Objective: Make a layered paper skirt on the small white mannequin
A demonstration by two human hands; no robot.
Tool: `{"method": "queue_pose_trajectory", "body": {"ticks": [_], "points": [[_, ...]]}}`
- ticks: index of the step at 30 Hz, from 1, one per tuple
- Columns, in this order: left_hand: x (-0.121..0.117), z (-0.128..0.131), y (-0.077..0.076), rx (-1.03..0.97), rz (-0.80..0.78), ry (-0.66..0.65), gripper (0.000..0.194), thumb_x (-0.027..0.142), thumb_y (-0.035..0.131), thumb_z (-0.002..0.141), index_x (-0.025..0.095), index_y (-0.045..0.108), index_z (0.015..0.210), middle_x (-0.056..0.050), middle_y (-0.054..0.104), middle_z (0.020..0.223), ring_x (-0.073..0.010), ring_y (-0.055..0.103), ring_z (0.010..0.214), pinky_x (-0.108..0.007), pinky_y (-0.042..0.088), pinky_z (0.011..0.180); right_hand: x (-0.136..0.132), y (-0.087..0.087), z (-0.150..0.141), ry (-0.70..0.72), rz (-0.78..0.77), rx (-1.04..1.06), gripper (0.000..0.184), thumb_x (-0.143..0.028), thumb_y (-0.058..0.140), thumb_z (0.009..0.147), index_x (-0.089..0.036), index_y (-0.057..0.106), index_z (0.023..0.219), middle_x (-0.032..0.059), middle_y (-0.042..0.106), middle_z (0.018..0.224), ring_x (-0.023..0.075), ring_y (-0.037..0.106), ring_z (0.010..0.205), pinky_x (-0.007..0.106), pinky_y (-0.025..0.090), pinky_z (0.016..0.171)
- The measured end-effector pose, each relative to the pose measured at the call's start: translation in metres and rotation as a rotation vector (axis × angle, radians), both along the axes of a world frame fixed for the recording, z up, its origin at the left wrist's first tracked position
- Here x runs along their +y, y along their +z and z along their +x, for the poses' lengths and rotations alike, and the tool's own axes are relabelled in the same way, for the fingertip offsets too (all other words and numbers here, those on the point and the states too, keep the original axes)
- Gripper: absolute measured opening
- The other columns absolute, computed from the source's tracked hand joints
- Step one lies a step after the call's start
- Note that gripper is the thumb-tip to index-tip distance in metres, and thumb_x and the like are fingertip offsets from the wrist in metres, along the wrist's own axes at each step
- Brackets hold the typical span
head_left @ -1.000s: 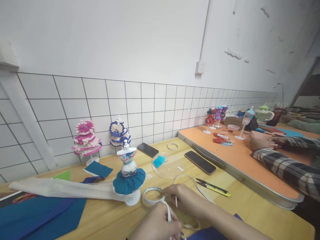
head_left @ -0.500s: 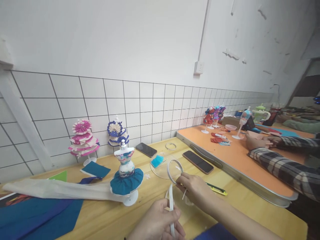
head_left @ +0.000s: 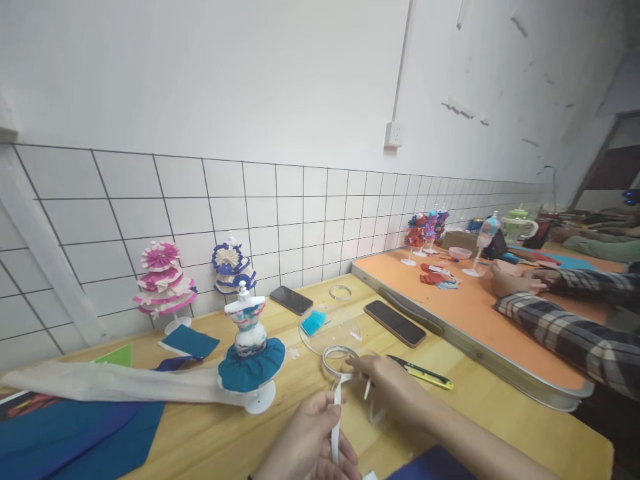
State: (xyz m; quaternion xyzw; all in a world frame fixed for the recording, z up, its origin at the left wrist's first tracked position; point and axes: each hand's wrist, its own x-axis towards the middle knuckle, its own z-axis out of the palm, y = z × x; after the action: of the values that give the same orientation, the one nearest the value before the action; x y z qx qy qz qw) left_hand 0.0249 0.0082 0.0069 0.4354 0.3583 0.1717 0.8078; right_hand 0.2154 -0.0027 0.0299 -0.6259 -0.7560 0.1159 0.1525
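My right hand (head_left: 387, 383) is closed on the edge of a narrow roll of white tape (head_left: 326, 365), tilted above the wooden table. A thin white stick (head_left: 367, 389) also pokes out by its fingers. From the roll a white tape strip (head_left: 336, 427) runs down to my left hand (head_left: 313, 433), which pinches it between thumb and fingers. To the left stands a small white dress form (head_left: 251, 337) with a painted bodice and a gathered teal skirt (head_left: 270, 363). Behind my right hand lies a yellow-and-black thread snipper (head_left: 425, 375).
Two phones (head_left: 291, 300) (head_left: 395, 323), a clear disc (head_left: 306, 343) with teal pleated fabric (head_left: 313, 323), and a ring (head_left: 341, 292) lie behind my hands. Two ruffled dress forms (head_left: 165, 280) (head_left: 233, 267) stand back left. Teal fabric (head_left: 100, 440) lies front left. A co-worker's hands (head_left: 517, 277) work at the orange table (head_left: 480, 320).
The tape roll went from low beside the dress form, up and rightward nearly upright, then down to a tilt. My left hand keeps the strip; the view shifts slightly right.
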Motion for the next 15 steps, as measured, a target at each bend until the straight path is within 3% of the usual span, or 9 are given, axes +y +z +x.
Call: {"method": "queue_pose_trajectory", "body": {"ticks": [5,8,12,15], "points": [[0.000,-0.003,0.005,-0.063,0.017,0.010,0.050,0.043,0.050,0.081,0.016,0.037,0.120,-0.002,0.063,0.054,-0.0142,0.063,0.045,-0.016,0.041,0.039,-0.001,0.009,0.025,-0.218,0.018,0.381,0.037,-0.041,0.041,0.085,-0.016,0.060,0.103,0.0017,0.056,0.071,0.0153,0.053,0.061,0.025,0.042,0.058],[-0.001,-0.003,0.011,-0.090,0.018,0.053,0.046,0.031,0.044,0.086,0.016,0.030,0.126,-0.003,0.064,0.062,-0.0139,0.065,0.050,-0.017,0.044,0.042,-0.008,0.016,0.029,-0.298,-0.002,0.558,0.053,-0.057,0.030,0.084,-0.015,0.057,0.102,-0.0037,0.044,0.060,0.0104,0.041,0.045,0.022,0.035,0.044],[-0.004,-0.001,0.019,-0.107,-0.020,0.112,0.052,0.022,0.049,0.082,0.017,0.026,0.129,-0.004,0.064,0.070,-0.0146,0.066,0.058,-0.021,0.047,0.050,-0.022,0.023,0.009,-0.316,-0.016,0.779,0.054,-0.064,0.035,0.080,-0.017,0.054,0.101,-0.0071,0.034,0.058,0.0078,0.031,0.040,0.020,0.028,0.039],[-0.008,0.001,0.021,-0.152,-0.030,0.143,0.055,0.020,0.055,0.077,0.017,0.030,0.126,-0.003,0.063,0.072,-0.0152,0.066,0.063,-0.022,0.047,0.053,-0.033,0.021,-0.021,-0.252,0.073,0.832,0.045,-0.058,0.037,0.084,-0.019,0.053,0.098,-0.0027,0.045,0.064,0.0120,0.045,0.052,0.022,0.038,0.049]]}}
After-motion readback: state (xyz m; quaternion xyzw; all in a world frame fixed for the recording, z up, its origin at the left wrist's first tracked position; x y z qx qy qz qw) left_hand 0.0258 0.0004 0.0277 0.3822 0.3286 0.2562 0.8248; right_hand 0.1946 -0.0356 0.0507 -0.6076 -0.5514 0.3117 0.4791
